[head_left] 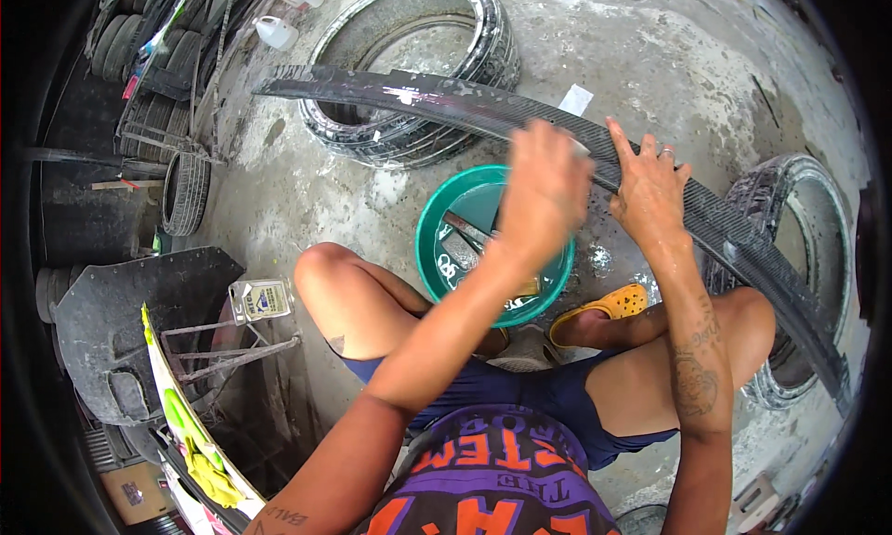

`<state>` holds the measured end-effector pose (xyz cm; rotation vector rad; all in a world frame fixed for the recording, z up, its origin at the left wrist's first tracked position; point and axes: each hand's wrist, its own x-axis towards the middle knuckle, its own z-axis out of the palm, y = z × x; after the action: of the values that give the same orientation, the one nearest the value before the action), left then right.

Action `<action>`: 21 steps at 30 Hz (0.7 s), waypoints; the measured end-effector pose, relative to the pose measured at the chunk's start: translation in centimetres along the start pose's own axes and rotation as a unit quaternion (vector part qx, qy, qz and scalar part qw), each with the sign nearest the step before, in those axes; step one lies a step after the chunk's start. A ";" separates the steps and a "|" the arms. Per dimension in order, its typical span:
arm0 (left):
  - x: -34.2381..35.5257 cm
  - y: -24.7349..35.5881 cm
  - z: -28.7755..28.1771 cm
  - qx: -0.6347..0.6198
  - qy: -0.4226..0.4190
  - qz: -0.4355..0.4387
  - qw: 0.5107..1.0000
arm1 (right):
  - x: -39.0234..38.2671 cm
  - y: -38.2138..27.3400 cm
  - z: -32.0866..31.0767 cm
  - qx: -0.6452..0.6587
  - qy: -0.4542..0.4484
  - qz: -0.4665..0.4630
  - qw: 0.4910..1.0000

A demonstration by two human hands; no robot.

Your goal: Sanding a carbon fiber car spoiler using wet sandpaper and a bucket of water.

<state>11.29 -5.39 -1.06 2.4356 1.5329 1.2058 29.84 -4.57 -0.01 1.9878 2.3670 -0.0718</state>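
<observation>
Hands work a long dark curved panel [520, 117] bridged across two tyres, one [418, 71] at each end. Right hand [650, 187] presses flat, fingers spread, steadying it. Left hand [544, 196] is blurred, curled, seemingly around a small pad; grip unclear. Green basin [437, 247] sits beneath, within reach.

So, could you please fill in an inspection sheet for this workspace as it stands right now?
Surface: wet, stained concrete floor.
Job's things: long black curved panel lying across two tyres, one at its left end, another to the right; green basin with tools below it.
Clutter: white jug, stacked tyres, black fender, yellow clog.
Grips: left hand blurred over the panel, whether it holds anything cannot be told; right hand flat, fingers spread, on the panel.
Cables: nothing seen.
Surroundings: open-air tyre workshop corner.
</observation>
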 end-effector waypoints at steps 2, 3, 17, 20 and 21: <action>-0.2 -1.3 -0.5 0.003 0.020 -0.016 1.000 | 0.0 -0.1 0.0 0.003 -0.003 0.006 1.000; -0.1 -2.4 -0.9 -0.004 0.025 0.000 1.000 | 0.1 0.0 0.1 0.008 -0.006 0.004 1.000; -0.6 -13.1 -4.8 0.205 0.176 -0.179 0.946 | 0.0 -0.2 1.1 0.001 -0.003 -0.001 1.000; -0.5 -8.6 -3.2 0.106 0.025 -0.125 0.986 | 0.2 -0.3 0.8 0.001 0.001 0.003 1.000; -0.4 -7.9 -3.3 0.120 0.051 -0.073 0.989 | 0.2 -0.3 0.8 -0.013 0.009 0.013 1.000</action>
<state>3.24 -2.79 -2.08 2.3773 1.9538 1.1994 29.47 -4.45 -0.82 2.0159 2.3395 -0.0231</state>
